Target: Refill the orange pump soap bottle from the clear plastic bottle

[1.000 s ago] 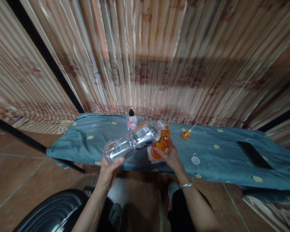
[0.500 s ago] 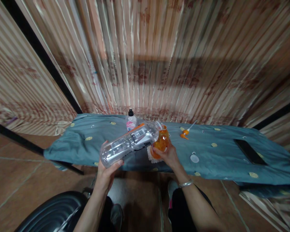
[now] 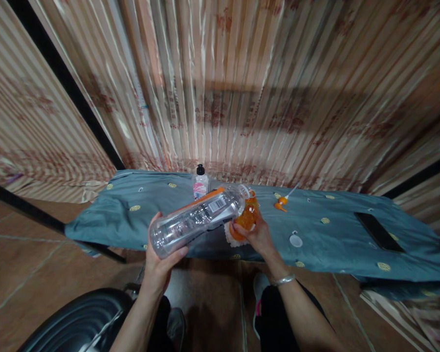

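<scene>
My left hand [image 3: 161, 259] is wrapped round the base end of a large clear plastic bottle [image 3: 198, 217] with an orange and white label. The bottle is tilted, its neck pointing right at the mouth of an orange translucent bottle [image 3: 248, 213]. My right hand [image 3: 256, 234] grips that orange bottle, which stands over a white lace-edged mat [image 3: 235, 239]. Whether liquid is passing between the two mouths I cannot tell. Behind the clear bottle is a small clear bottle [image 3: 200, 185] with a black cap and pink label. An orange pump head [image 3: 281, 202] with a thin tube lies to the right.
A blue-green patterned cloth [image 3: 106, 215] covers the narrow table. Toward the right lies a black phone [image 3: 378, 231], and a small white round disc [image 3: 295, 240] is nearer. Striped curtains [image 3: 220, 88] hang behind. A black ribbed round object [image 3: 77, 320] sits at lower left.
The clear bottle has rolled a little in my left hand, so its label faces differently, and its neck shifted slightly right. My right hand and the orange bottle barely moved.
</scene>
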`<action>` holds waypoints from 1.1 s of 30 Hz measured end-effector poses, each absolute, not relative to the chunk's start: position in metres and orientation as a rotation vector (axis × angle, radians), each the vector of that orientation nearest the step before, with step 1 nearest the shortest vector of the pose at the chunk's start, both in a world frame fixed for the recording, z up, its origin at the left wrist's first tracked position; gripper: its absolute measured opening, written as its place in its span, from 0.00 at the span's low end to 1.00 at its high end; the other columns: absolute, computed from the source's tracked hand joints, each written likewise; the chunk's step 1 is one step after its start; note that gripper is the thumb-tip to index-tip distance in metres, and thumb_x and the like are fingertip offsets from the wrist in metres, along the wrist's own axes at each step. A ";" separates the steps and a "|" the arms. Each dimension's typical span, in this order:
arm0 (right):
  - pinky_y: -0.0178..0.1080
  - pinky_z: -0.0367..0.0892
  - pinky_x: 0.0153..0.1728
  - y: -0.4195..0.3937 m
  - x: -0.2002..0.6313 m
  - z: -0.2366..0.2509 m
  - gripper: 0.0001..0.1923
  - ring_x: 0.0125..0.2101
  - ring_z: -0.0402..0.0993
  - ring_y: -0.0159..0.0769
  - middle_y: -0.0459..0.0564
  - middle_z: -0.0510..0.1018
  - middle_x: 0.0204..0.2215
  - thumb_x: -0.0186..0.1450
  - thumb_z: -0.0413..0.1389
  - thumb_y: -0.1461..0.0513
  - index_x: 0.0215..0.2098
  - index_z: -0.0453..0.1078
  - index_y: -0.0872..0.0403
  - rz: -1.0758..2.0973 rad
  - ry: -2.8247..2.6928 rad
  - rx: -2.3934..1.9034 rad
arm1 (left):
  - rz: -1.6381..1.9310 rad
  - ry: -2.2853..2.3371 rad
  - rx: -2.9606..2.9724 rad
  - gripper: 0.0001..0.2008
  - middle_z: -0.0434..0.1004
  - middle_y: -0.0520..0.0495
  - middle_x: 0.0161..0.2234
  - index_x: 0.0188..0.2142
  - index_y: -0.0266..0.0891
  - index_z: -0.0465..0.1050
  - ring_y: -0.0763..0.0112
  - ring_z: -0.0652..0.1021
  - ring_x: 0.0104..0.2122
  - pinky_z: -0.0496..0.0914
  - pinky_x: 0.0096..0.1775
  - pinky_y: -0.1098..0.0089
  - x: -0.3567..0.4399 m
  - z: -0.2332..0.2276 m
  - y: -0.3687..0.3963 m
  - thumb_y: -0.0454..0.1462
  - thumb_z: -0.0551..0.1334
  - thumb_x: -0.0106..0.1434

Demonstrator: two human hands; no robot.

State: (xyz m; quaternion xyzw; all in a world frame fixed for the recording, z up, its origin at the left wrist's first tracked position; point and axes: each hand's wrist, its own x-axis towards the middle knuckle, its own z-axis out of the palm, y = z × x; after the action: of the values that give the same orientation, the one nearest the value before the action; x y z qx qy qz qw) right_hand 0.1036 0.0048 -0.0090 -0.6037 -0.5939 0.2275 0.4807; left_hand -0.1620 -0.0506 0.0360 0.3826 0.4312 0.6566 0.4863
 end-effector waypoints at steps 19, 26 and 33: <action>0.51 0.75 0.47 0.003 0.103 -0.006 0.34 0.45 0.81 0.51 0.55 0.82 0.47 0.56 0.65 0.52 0.58 0.66 0.52 0.619 -1.420 -1.471 | 1.613 1.240 1.049 0.59 0.75 0.46 0.51 0.66 0.50 0.56 0.61 0.78 0.47 0.75 0.46 0.64 -0.155 0.045 -0.061 0.36 0.79 0.35; 0.51 0.75 0.47 0.002 0.103 -0.004 0.33 0.45 0.81 0.50 0.53 0.83 0.47 0.55 0.65 0.53 0.57 0.66 0.50 0.643 -1.407 -1.480 | 1.631 1.275 1.101 0.62 0.73 0.46 0.52 0.68 0.49 0.54 0.59 0.77 0.48 0.72 0.53 0.58 -0.157 0.040 -0.060 0.37 0.79 0.34; 0.50 0.76 0.46 0.002 0.104 -0.005 0.32 0.44 0.81 0.49 0.53 0.83 0.45 0.56 0.65 0.52 0.56 0.67 0.52 0.602 -1.423 -1.463 | 1.651 1.304 1.151 0.62 0.73 0.47 0.52 0.68 0.53 0.52 0.59 0.78 0.47 0.71 0.55 0.55 -0.151 0.035 -0.062 0.37 0.78 0.34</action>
State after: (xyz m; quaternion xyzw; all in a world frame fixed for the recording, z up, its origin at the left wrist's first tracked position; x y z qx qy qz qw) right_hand 0.1038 0.0023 -0.0054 -0.6012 -0.5845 0.2474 0.4855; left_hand -0.1514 -0.0625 0.0350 0.4471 0.5066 0.6414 0.3634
